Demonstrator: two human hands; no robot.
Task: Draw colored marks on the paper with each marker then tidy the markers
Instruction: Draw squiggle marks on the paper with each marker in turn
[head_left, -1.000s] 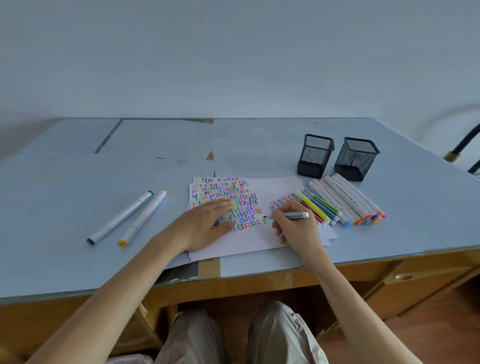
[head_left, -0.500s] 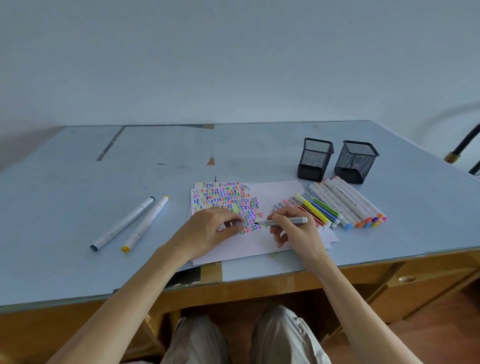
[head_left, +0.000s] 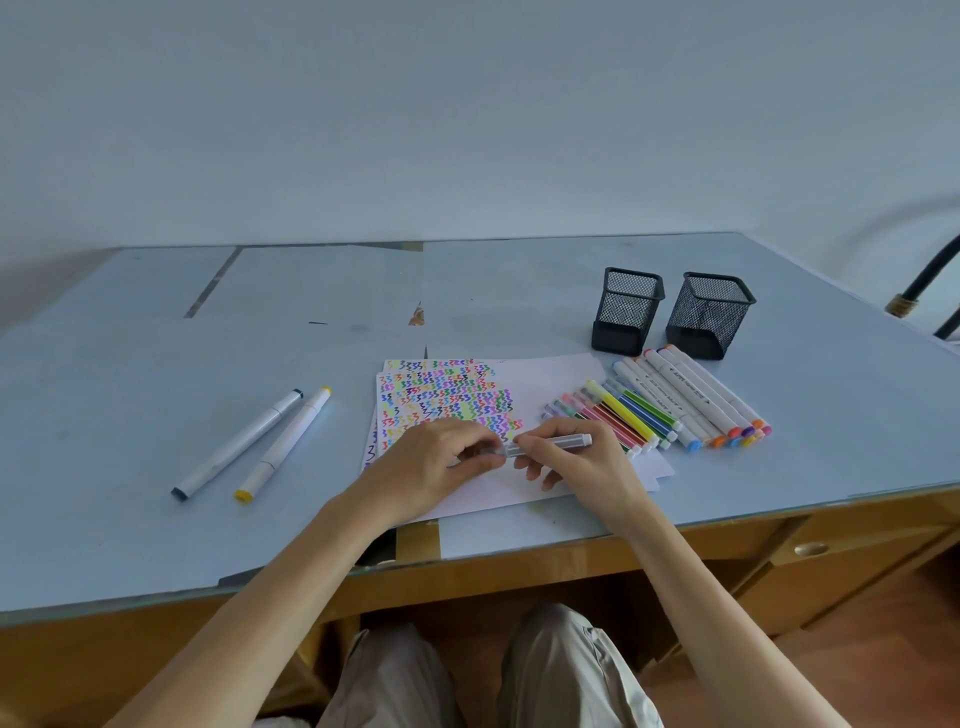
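White paper (head_left: 550, 376) with rows of colored squiggles lies near the desk's front edge. My right hand (head_left: 576, 460) grips a grey marker (head_left: 563, 443) held level just above the sheet. My left hand (head_left: 434, 467) pinches the marker's cap (head_left: 493, 451) at its left end, fingers curled. A row of thin colored markers (head_left: 623, 415) and thick white markers (head_left: 696, 397) lies on and beside the paper's right edge. Two more thick white markers (head_left: 249, 441) lie apart to the left.
Two black mesh pen holders (head_left: 626, 312) (head_left: 709, 314) stand behind the marker row. The desk top (head_left: 156, 338) is pale blue, with a wooden front edge and a drawer at the right. My knees show below the desk.
My left hand lifted off the paper and came to the marker's tip end. The right hand turned the marker from writing to level, and the cap now meets it.
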